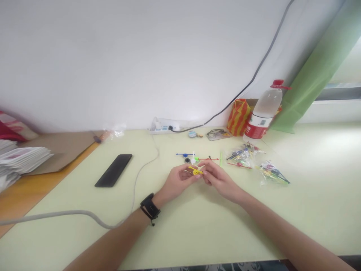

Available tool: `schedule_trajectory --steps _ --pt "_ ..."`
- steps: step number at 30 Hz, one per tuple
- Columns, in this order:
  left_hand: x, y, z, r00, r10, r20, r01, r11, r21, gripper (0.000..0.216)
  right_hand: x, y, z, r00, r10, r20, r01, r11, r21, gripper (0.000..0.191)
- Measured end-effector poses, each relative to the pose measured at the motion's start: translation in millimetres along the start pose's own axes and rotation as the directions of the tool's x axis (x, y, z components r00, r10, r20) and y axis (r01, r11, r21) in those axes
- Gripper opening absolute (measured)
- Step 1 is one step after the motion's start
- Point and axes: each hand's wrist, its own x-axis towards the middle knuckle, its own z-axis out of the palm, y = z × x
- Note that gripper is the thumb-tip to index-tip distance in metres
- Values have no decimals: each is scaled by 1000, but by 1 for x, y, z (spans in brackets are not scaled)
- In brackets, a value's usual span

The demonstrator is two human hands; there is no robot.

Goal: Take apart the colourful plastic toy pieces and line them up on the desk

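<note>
Between both hands is a small yellow plastic arrow spinner (196,171), with a round middle and thin arms. The fingers of my left hand (179,180) are closed on it from the left. From the right, the fingertips of my right hand (218,178) pinch its other end. Just beyond the hands lie a blue arrow spinner (185,154), a red arrow (211,159), a small black disc (187,160) and a white piece (193,159). A bright green piece (196,159) is there too, partly behind my fingers.
Two clear bags of colourful plastic parts (242,155) (273,173) lie right. Behind stand a water bottle (262,113) and a striped bag (238,116). A black phone (113,170) and a grey cable (81,213) lie left. A power strip (165,127) is against the wall.
</note>
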Motion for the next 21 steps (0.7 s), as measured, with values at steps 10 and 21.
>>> schedule_trajectory --steps 10,21 --pt "-1 0 0 998 14 55 -13 1000 -18 31 -2 6 4 997 66 38 -67 997 29 28" --pt "2 -9 -3 995 -61 -75 62 998 5 31 1 -62 -28 930 -328 -167 235 878 -418 19"
